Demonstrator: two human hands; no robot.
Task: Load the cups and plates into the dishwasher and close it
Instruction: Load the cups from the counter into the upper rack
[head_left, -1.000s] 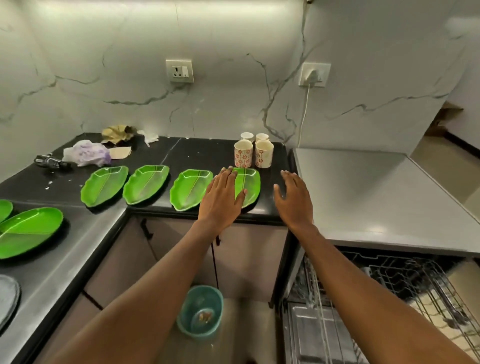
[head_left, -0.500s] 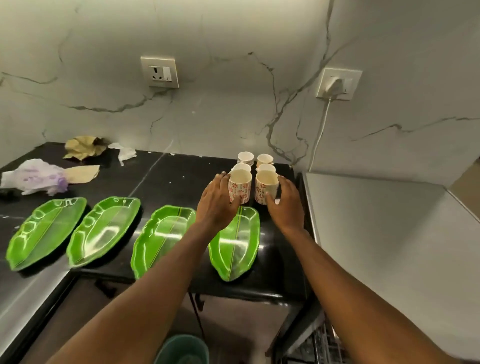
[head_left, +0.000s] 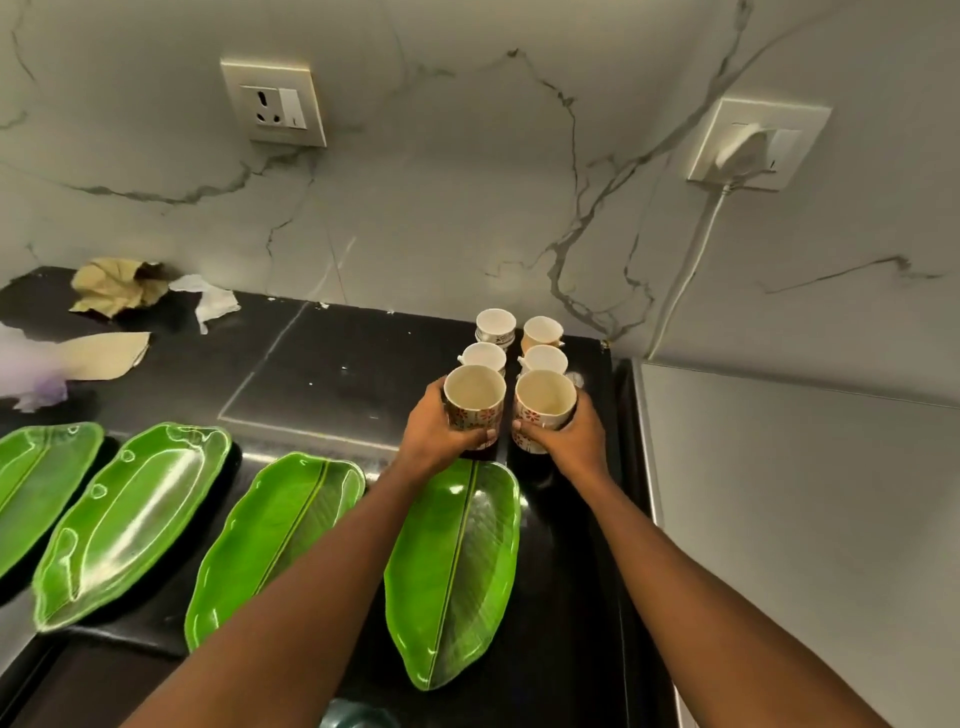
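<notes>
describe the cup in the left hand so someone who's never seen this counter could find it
On the black counter, near the corner by the grey worktop, six cups stand in two columns of three. Take the left column's nearest cup, just beyond the rightmost green plate. It is taller than the four behind, with red flowers, and the left hand has its grip around it.

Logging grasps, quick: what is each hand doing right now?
Left hand: closed around the front left cup.
Right hand: closed around the front right cup.
</notes>
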